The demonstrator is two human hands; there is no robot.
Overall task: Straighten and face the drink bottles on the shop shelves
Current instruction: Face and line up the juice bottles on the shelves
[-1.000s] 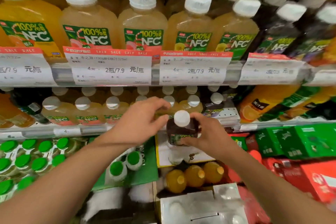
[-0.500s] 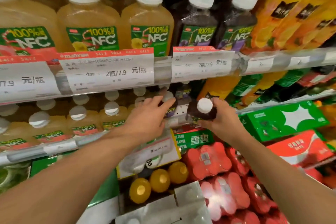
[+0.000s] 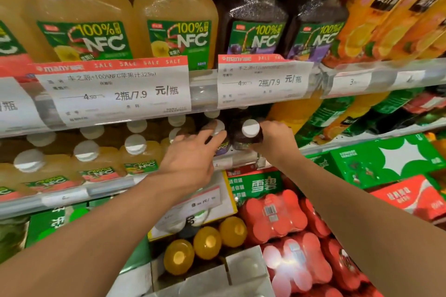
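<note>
On the middle shelf (image 3: 241, 162) the right hand (image 3: 272, 138) has its grip curled round a dark juice bottle (image 3: 246, 136) with a white cap, held tilted at the shelf's front edge beside the other dark bottles. The left hand (image 3: 190, 154) reaches in with fingers extended and fairly straight, its fingertips touching a neighbouring dark bottle (image 3: 217, 127) just to the left; it holds nothing.

Judging by how things lie, the upper shelf (image 3: 205, 89) looks mostly done: its pale apple juice bottles (image 3: 79, 24) and purple grape bottles (image 3: 255, 19) stand upright with labels facing out. The middle row of pale bottles (image 3: 135, 154) also faces forward. What is left, it seems, is seating the held bottle upright in its slot with the label forward, and then the orange and green bottles (image 3: 321, 118) further right (they lean noticeably, though the wide lens may exaggerate this).

This is a shop aisle with metal shelving carrying sale price tags (image 3: 115, 89). Below sit orange-capped bottles (image 3: 207, 242), red shrink-wrapped packs (image 3: 277, 214) and green cartons (image 3: 386, 159).
</note>
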